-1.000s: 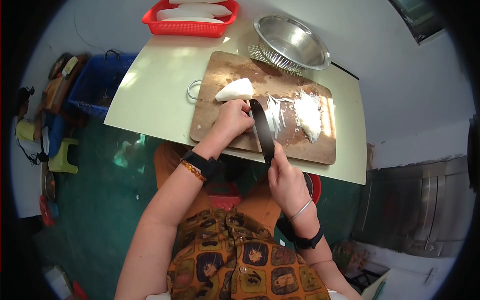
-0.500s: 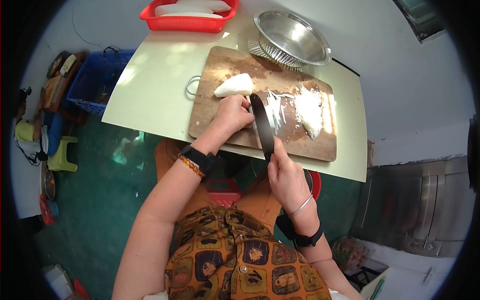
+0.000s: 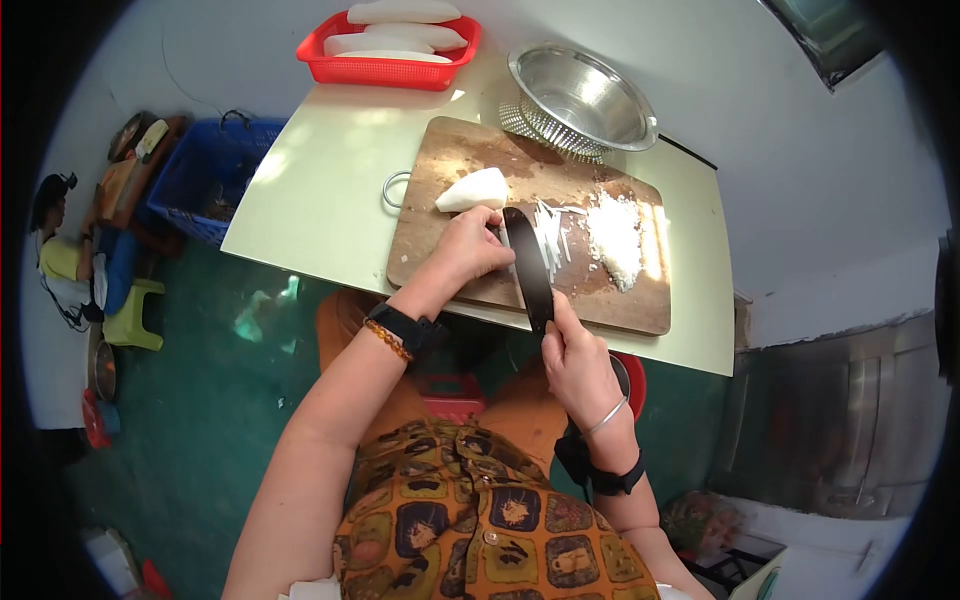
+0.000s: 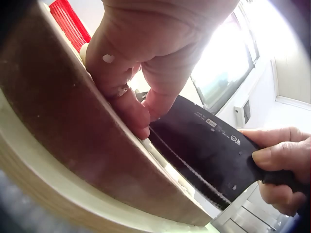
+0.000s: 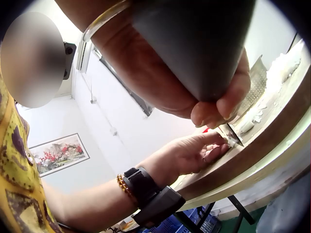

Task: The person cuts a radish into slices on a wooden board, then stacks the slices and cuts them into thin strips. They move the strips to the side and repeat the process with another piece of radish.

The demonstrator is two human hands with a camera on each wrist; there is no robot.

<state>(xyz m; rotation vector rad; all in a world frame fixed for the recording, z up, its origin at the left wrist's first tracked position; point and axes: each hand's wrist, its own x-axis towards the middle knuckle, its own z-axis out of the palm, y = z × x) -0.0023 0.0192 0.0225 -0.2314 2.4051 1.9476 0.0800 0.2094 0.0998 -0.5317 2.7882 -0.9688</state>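
Note:
The right hand (image 3: 582, 372) grips the handle of a black cleaver (image 3: 530, 262), its blade standing on the wooden board (image 3: 460, 150). Bent fingers of the left hand (image 3: 468, 248) rest at the board beside the blade; in the left wrist view the left fingertips (image 4: 141, 124) touch the blade's side, and pale pieces lie under its edge. What they hold down is mostly hidden. A white peeled chunk (image 3: 472, 190) lies just beyond the left hand. Thin white strips (image 3: 550, 235) lie right of the blade, and a heap of fine white bits (image 3: 615, 238) further right.
A steel bowl (image 3: 585, 95) tilts on a perforated colander (image 3: 545, 132) behind the board. At the table's back left stands a red basket (image 3: 385, 72) of long white pieces. A blue crate (image 3: 195, 180) and green stool (image 3: 135, 315) are on the left, near another person (image 3: 62, 255).
The head view has shifted slightly, so the table appears a little lower. Both hands stay close to the same place on the board, with the cleaver still between them and the strips.

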